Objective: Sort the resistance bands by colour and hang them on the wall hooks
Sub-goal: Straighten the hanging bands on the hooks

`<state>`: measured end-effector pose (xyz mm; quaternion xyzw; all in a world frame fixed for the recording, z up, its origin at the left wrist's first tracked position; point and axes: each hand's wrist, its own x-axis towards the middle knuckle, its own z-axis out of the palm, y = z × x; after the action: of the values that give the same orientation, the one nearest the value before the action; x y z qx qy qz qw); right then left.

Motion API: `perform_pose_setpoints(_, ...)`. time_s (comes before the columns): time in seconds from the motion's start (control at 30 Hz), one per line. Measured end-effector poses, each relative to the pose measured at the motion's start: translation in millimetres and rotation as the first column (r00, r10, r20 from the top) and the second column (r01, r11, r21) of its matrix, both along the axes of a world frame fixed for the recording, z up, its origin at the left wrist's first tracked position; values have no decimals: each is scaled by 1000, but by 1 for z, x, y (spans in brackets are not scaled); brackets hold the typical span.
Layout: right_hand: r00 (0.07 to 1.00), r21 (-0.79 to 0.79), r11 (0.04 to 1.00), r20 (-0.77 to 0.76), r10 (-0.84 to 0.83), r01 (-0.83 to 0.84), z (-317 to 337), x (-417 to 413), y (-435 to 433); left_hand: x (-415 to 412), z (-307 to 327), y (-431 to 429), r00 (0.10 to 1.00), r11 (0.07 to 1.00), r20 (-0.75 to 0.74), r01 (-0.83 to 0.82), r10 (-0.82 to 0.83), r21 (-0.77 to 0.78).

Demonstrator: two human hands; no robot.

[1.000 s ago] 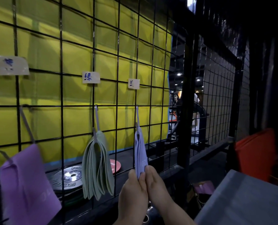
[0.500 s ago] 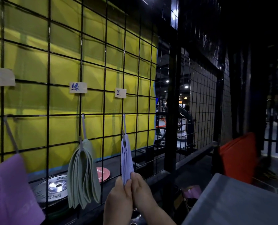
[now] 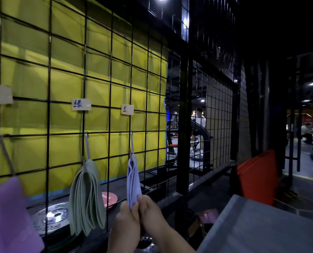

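Three hooks hang on a black wire grid wall [image 3: 112, 73] under paper labels. Several blue resistance bands [image 3: 133, 181] hang from the right hook [image 3: 131, 143]. My left hand [image 3: 126, 227] and my right hand [image 3: 152, 214] pinch the bottom ends of the blue bands together. Several green bands [image 3: 87, 198] hang from the middle hook [image 3: 87, 145]. Purple bands [image 3: 9, 216] hang at the far left, partly cut off by the frame edge.
A grey table [image 3: 261, 227] stands at the lower right, with an orange mat [image 3: 256, 176] beyond it. Weight plates [image 3: 55, 214] lie behind the grid, one of them red [image 3: 109, 197]. A person stands at gym equipment in the background [image 3: 197, 128].
The view has swung a little, so the grid and bands sit slightly left and lower. Both hands stay pinched on the bottom of the blue bands.
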<state>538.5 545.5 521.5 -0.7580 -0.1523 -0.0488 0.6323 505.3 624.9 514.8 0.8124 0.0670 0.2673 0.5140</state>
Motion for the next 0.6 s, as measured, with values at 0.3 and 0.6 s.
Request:
perform_pose_setpoints(0.3, 998, -59, 998, -47, -35, 32, 8, -17, -5, -15, 14, 1, 992, 998, -107, 68, -67, 8)
perform_pose_setpoints(0.6, 985, 91, 992, -158, -70, 85, 5, -19, -9, -25, 19, 7, 980, 990, -194, 57, -31, 128)
